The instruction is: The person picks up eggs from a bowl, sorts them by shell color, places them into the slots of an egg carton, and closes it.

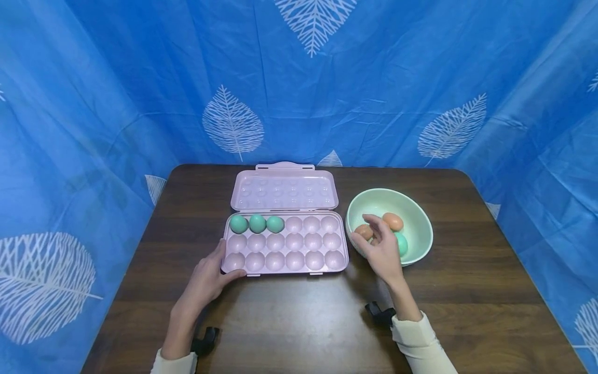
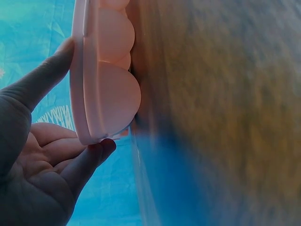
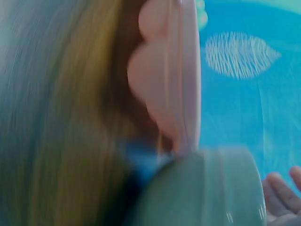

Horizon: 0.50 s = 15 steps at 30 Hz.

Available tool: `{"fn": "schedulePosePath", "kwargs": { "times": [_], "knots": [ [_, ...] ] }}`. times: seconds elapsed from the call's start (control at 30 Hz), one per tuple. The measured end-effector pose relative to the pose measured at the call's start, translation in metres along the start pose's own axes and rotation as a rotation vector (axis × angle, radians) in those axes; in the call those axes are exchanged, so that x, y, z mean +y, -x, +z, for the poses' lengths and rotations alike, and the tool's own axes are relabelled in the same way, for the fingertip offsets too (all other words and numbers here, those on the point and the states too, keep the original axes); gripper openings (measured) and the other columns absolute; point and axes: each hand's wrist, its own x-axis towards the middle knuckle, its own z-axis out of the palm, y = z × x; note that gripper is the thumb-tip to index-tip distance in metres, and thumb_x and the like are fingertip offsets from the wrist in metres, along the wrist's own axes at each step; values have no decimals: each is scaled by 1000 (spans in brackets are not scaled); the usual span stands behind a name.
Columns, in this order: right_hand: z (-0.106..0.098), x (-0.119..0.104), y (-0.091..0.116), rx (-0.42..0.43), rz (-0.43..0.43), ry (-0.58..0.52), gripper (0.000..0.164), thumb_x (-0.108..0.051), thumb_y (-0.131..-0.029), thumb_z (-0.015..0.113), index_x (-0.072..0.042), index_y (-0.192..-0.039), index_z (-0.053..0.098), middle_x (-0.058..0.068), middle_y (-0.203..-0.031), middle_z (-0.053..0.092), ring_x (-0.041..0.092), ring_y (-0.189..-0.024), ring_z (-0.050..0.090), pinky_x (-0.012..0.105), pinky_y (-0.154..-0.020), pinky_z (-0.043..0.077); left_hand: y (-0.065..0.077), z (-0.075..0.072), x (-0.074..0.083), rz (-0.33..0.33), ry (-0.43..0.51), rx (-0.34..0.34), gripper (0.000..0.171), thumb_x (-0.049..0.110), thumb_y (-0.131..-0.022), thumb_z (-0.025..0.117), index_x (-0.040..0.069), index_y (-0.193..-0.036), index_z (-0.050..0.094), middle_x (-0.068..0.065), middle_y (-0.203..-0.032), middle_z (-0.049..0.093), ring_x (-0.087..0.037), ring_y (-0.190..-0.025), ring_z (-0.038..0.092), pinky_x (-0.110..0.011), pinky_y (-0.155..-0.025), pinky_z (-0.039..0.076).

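A pink egg tray (image 1: 285, 262) lies on the table with its lid (image 1: 285, 189) folded back. Three green eggs (image 1: 257, 223) sit at the left of its back row. My left hand (image 1: 207, 278) grips the tray's front left corner, thumb along the front edge and fingers at the side; the left wrist view shows this hand (image 2: 42, 155) around the rim. Over the left part of a light green bowl (image 1: 420, 228) is my right hand (image 1: 385, 254), thumb and forefinger apart. A brown egg (image 1: 363, 231) shows just beyond them. Another brown egg (image 1: 393, 221) and a green egg (image 1: 402, 244) lie in the bowl.
The dark wooden table (image 1: 299, 322) reaches back to a blue curtain (image 1: 299, 104) with white leaf prints. The bowl stands close by the tray's right side. Black wrist straps (image 1: 205, 340) show near both sleeves.
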Motion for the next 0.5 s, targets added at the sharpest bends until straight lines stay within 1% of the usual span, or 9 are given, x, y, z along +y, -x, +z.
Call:
{"fn": "schedulePosePath", "kwargs": {
  "times": [0.13, 0.17, 0.2, 0.27, 0.4, 0.5],
  "knots": [
    [-25, 1, 1, -6, 48, 146, 56, -8, -84, 79, 5, -131, 52, 26, -133, 53, 41, -128, 46, 58, -105, 36, 0, 0, 0, 2, 2, 1, 100, 31, -83, 81, -12, -150, 21, -32, -153, 27, -45, -138, 33, -56, -108, 32],
    [-30, 1, 1, -11, 60, 172, 58, -9, -85, 79, 5, -133, 50, 26, -134, 51, 42, -129, 44, 60, -108, 32, 0, 0, 0, 3, 1, 1, 101, 31, -83, 81, -12, -150, 21, -32, -153, 27, -45, -138, 33, -56, -108, 32],
    [-35, 1, 1, -19, 78, 194, 61, -10, -85, 78, 5, -135, 48, 27, -137, 50, 43, -130, 43, 61, -108, 30, 0, 0, 1, 3, 1, 2, 101, 31, -83, 81, -13, -150, 21, -32, -153, 28, -45, -138, 33, -56, -108, 32],
    [-42, -1, 2, -41, 122, 218, 68, -13, -86, 78, 5, -141, 42, 28, -143, 44, 44, -133, 39, 62, -109, 27, 0, 0, 1, 4, 0, 4, 101, 31, -82, 82, -13, -150, 21, -32, -152, 28, -45, -138, 34, -56, -108, 33],
    [-52, 0, 1, -87, 211, 279, 83, -22, -88, 77, 6, -150, 28, 28, -152, 33, 44, -141, 29, 60, -112, 24, 1, 0, 2, 9, -2, 7, 100, 31, -82, 82, -13, -150, 22, -32, -152, 28, -45, -137, 34, -56, -108, 33],
    [-54, 3, -3, -102, 225, 294, 84, -22, -89, 75, 7, -150, 25, 30, -152, 32, 45, -141, 27, 59, -113, 24, 1, 0, 2, 11, -2, 9, 100, 31, -83, 81, -13, -150, 22, -32, -152, 28, -46, -138, 34, -56, -108, 33]
  ]
}}
